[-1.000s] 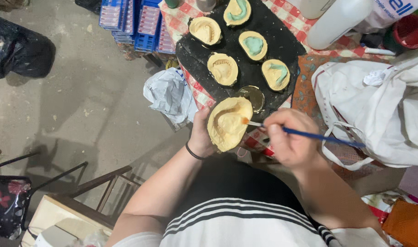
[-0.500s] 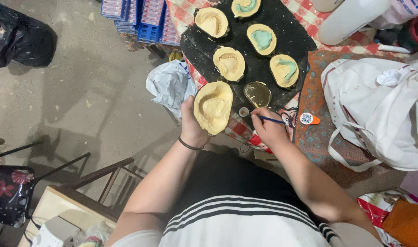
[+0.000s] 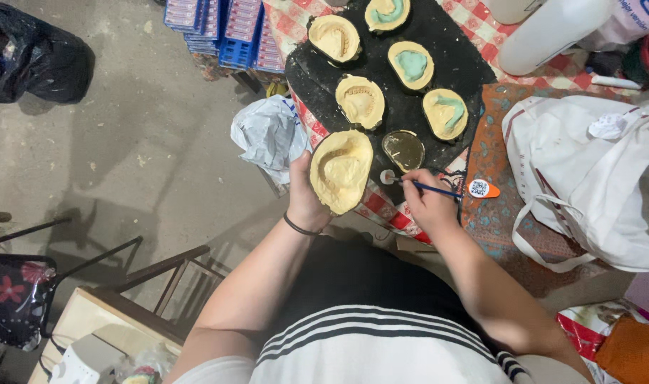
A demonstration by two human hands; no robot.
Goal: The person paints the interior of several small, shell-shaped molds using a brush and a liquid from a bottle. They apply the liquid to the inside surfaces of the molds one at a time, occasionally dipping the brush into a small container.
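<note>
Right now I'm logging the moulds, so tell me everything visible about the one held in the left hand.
The yellow mould is an oval, plaster-like block with a hollowed, horseshoe-shaped impression in its face. It looks dry and matt, tilted up toward the camera at the edge of the black mat. The left hand cups its left edge; nothing else touches it.

You have just one camera, worn on the head. It looks straight down past the striped shirt (image 3: 360, 341) to the hands, quite near. The black mat (image 3: 403, 107) on the table sits at the top, the floor (image 3: 125, 142) on the left. The far table edge is cut off, I think.
</note>
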